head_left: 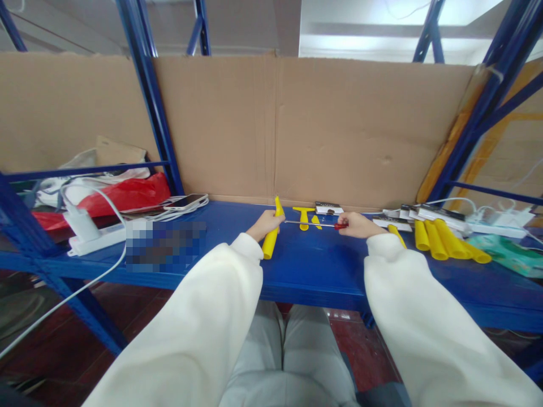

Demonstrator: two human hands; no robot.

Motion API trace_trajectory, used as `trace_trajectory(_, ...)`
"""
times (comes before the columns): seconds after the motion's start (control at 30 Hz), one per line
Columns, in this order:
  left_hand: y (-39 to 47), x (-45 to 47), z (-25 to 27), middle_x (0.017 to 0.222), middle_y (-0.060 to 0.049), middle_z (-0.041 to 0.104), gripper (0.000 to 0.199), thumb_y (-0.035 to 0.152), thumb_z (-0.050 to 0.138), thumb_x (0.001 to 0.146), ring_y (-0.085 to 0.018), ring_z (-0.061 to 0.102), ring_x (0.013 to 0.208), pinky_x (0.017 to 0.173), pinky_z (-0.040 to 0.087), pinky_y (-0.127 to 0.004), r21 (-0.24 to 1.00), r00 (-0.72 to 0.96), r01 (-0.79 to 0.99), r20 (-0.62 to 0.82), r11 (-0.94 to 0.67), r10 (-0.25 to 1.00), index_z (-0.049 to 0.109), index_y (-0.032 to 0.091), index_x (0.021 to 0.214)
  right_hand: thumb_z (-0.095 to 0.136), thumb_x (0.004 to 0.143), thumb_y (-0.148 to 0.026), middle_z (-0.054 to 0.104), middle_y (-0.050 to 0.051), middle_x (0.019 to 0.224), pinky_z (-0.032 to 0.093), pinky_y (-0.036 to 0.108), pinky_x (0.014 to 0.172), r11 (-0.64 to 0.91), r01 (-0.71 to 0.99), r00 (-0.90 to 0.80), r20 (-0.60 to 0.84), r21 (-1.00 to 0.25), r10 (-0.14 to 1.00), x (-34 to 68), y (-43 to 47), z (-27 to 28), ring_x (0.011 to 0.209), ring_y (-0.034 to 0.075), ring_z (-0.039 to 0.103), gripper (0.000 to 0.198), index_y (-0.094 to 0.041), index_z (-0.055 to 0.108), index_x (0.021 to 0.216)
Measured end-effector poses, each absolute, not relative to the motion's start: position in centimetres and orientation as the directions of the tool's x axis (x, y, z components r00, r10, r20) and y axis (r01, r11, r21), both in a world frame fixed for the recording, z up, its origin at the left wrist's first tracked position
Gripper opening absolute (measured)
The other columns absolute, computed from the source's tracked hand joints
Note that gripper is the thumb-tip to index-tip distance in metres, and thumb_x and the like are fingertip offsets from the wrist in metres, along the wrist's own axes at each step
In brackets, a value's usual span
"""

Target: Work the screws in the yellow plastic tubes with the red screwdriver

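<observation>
My left hand [266, 225] is closed around a yellow plastic handle [268, 246], which stands tilted just above the blue shelf [314, 271]. In my right hand [358, 225] is a screwdriver [340, 226] with a red grip. Its long metal shaft points left, and the tip reaches the yellow handle beside my left fingers; whether it touches a screw is too small to tell. Behind the shaft lie a T-shaped yellow piece [304, 217] and a small pointed yellow piece [316, 221]. A small black-and-white box [328, 208] sits against the cardboard near my right fingers.
Several yellow tube handles [449, 239] lie at the right, by small boxes [439, 215] and a green plastic packet [509, 254]. On the left are a phone [185, 202], a white power strip [99, 240] with cables, and a red bag [127, 195]. Cardboard [339, 130] walls the back.
</observation>
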State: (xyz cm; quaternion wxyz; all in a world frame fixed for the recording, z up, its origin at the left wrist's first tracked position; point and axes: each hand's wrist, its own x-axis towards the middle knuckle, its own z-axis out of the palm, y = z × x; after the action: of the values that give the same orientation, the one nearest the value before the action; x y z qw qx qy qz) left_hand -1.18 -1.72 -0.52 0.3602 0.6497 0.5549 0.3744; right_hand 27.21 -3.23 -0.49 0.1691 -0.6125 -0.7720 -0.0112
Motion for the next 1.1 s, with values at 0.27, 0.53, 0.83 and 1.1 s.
trace_trajectory(0.27, -1.8, -1.0, -0.5, 0.041, 0.005, 0.048, 0.014, 0.010, 0.053, 0.087, -0.011, 0.048, 0.038, 0.044, 0.040, -0.020, 0.894, 0.138, 0.423, 0.100, -0.150, 0.985, 0.060, 0.014, 0.076, 0.069, 0.063, -0.022, 0.068, -0.002, 0.068, 0.050, 0.027, 0.063, 0.359, 0.822, -0.333, 0.139, -0.441, 0.933, 26.5, -3.3, -1.0, 0.067, 0.016, 0.063, 0.010, -0.020, 0.062, 0.070)
trace_trajectory(0.53, -2.1, 2.5, 0.2, 0.040, 0.006, 0.047, 0.019, 0.006, 0.053, 0.085, -0.010, 0.045, 0.035, 0.042, 0.038, -0.019, 0.912, 0.257, 0.353, 0.121, -0.209, 0.959, 0.054, 0.016, 0.070, 0.077, 0.062, -0.027, 0.066, -0.002, 0.064, 0.051, 0.027, 0.060, 0.385, 0.733, -0.377, 0.136, -0.562, 0.916, 25.4, -3.2, -1.5, 0.063, 0.015, 0.063, 0.017, -0.020, 0.063, 0.069)
trace_trajectory(0.83, -3.3, 6.9, 0.5, 0.043, 0.007, 0.048, 0.017, 0.004, 0.053, 0.085, -0.009, 0.047, 0.037, 0.044, 0.038, -0.019, 0.920, 0.374, 0.287, 0.148, -0.266, 0.916, 0.055, 0.016, 0.072, 0.065, 0.082, -0.021, 0.074, 0.007, 0.091, 0.056, 0.030, 0.072, 0.417, 0.765, -0.231, 0.396, -0.490, 0.889, 25.0, -2.3, -1.9, 0.072, 0.015, 0.066, 0.022, -0.016, 0.065, 0.104)
trace_trajectory(1.1, -4.1, 6.9, 0.0, 0.042, 0.008, 0.047, 0.016, 0.004, 0.055, 0.084, -0.008, 0.044, 0.035, 0.041, 0.036, -0.018, 0.936, 0.418, 0.243, 0.136, -0.255, 0.898, 0.055, 0.016, 0.073, 0.054, 0.086, -0.024, 0.072, 0.006, 0.085, 0.054, 0.031, 0.073, 0.458, 0.760, -0.202, 0.502, -0.461, 0.841, 24.7, -2.2, -1.8, 0.074, 0.018, 0.066, 0.011, -0.018, 0.063, 0.088)
